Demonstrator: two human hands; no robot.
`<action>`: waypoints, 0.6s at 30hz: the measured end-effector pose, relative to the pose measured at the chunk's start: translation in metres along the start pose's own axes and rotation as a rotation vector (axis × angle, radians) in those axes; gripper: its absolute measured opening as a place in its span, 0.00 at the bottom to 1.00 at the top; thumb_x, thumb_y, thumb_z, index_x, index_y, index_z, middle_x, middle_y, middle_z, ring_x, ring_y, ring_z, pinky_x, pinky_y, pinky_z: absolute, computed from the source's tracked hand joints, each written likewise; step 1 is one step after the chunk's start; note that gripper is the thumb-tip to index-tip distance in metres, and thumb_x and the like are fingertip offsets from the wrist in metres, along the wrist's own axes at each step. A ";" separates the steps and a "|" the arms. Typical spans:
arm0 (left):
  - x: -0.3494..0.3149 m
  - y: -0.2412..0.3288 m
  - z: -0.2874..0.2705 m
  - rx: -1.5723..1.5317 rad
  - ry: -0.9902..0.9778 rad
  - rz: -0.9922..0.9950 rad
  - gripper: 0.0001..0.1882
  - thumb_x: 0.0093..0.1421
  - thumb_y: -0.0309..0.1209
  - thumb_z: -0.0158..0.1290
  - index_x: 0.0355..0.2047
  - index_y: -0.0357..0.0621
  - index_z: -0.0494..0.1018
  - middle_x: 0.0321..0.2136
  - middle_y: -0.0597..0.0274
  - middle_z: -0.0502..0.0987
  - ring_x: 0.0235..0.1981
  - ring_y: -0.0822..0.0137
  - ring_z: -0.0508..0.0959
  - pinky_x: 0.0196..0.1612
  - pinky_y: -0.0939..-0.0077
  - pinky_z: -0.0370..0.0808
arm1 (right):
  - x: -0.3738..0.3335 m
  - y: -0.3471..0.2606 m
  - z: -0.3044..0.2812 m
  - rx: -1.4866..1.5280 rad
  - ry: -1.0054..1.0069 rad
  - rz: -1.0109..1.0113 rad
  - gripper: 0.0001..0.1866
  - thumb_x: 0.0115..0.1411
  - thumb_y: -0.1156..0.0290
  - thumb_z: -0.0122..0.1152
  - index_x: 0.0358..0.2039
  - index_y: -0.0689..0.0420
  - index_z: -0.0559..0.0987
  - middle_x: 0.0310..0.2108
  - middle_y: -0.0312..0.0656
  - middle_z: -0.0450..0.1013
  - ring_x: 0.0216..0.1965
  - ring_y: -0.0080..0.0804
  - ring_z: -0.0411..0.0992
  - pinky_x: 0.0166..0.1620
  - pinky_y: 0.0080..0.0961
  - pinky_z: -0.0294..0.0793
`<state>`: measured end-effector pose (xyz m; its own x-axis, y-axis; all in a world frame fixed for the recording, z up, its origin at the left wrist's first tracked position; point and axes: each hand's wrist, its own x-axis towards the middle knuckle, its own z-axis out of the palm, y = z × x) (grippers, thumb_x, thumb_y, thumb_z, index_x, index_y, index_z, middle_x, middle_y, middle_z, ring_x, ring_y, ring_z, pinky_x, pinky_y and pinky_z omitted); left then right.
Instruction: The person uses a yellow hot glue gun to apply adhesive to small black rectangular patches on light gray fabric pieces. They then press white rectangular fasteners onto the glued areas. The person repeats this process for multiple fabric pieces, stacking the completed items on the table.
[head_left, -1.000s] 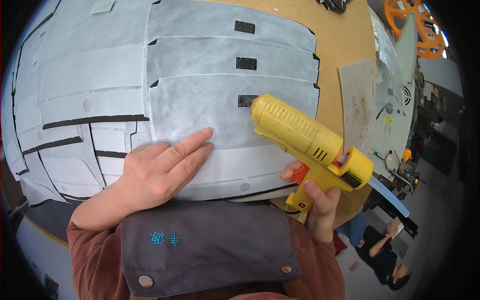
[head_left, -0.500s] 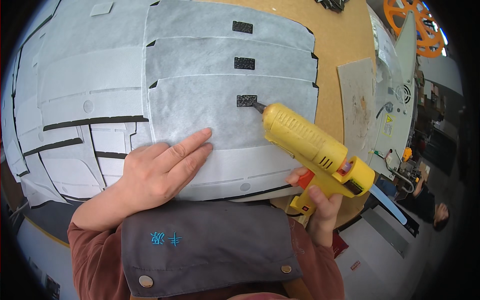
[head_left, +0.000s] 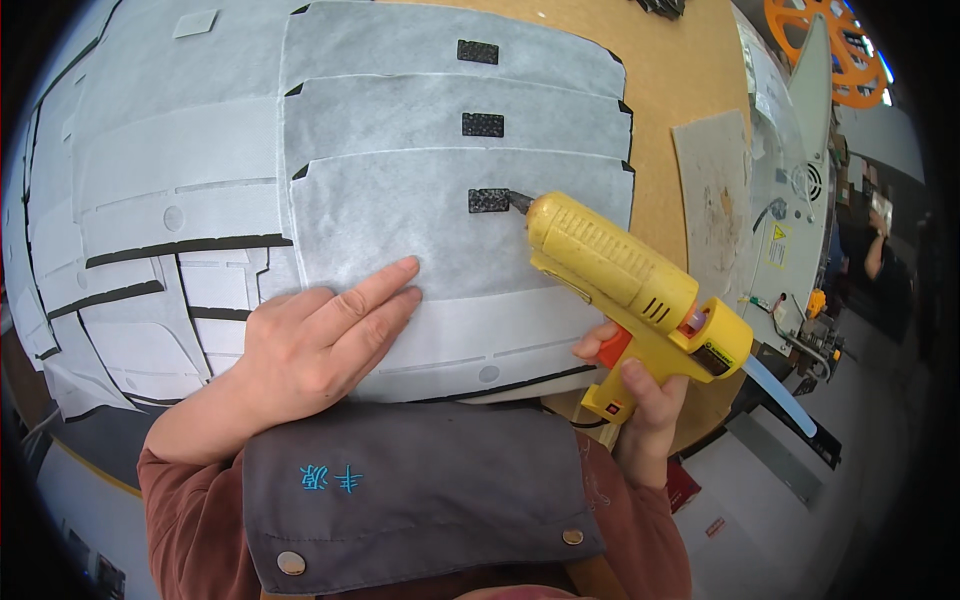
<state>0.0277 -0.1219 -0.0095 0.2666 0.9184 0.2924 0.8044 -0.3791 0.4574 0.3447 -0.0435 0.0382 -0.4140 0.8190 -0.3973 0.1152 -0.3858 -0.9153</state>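
Observation:
My right hand (head_left: 648,400) grips a yellow glue gun (head_left: 620,285) by its handle, a finger at the orange trigger. A whitish glue stick (head_left: 785,395) sticks out of the gun's rear. The dark nozzle touches or hovers at the right end of a small black textured patch (head_left: 489,201) on the front white sheet (head_left: 390,235). Two more such patches, a middle one (head_left: 483,125) and a far one (head_left: 478,52), are on the overlapping sheets behind. My left hand (head_left: 320,335) lies flat on the front sheet with fingers stretched out.
More white sheets (head_left: 185,130) with dark edges cover the table's left side. A stained board (head_left: 712,195) lies on the brown tabletop at right, beside a pale machine (head_left: 790,240) with an orange reel (head_left: 830,45). Another person's arm (head_left: 876,255) shows at far right.
The nozzle has shifted slightly up and right along the patch's right end, while the sheets appear slightly further left. My left hand stays nearly in place. The person at far right has moved.

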 end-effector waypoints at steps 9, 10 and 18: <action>0.001 0.001 0.000 0.000 0.003 0.001 0.18 0.47 0.22 0.63 0.41 0.42 0.79 0.48 0.56 0.80 0.18 0.74 0.72 0.20 0.82 0.69 | -0.007 0.007 -0.002 0.067 -0.051 -0.008 0.28 0.58 0.75 0.59 0.58 0.67 0.64 0.42 0.51 0.74 0.45 0.37 0.74 0.50 0.33 0.72; 0.001 0.002 0.001 0.003 0.006 0.003 0.18 0.47 0.22 0.63 0.41 0.42 0.79 0.48 0.56 0.80 0.18 0.74 0.72 0.20 0.82 0.69 | -0.007 0.008 -0.001 0.072 -0.056 -0.012 0.28 0.58 0.75 0.59 0.58 0.67 0.64 0.42 0.51 0.74 0.45 0.37 0.74 0.50 0.33 0.72; 0.003 0.002 -0.001 -0.006 -0.003 -0.004 0.18 0.47 0.22 0.63 0.41 0.42 0.79 0.48 0.56 0.80 0.18 0.74 0.72 0.20 0.82 0.69 | -0.001 0.003 0.004 0.046 -0.077 0.006 0.28 0.57 0.77 0.57 0.58 0.67 0.64 0.41 0.52 0.74 0.44 0.37 0.74 0.51 0.33 0.72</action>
<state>0.0294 -0.1201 -0.0074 0.2646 0.9204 0.2878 0.8024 -0.3757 0.4638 0.3416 -0.0474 0.0357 -0.4822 0.7819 -0.3952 0.0772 -0.4114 -0.9082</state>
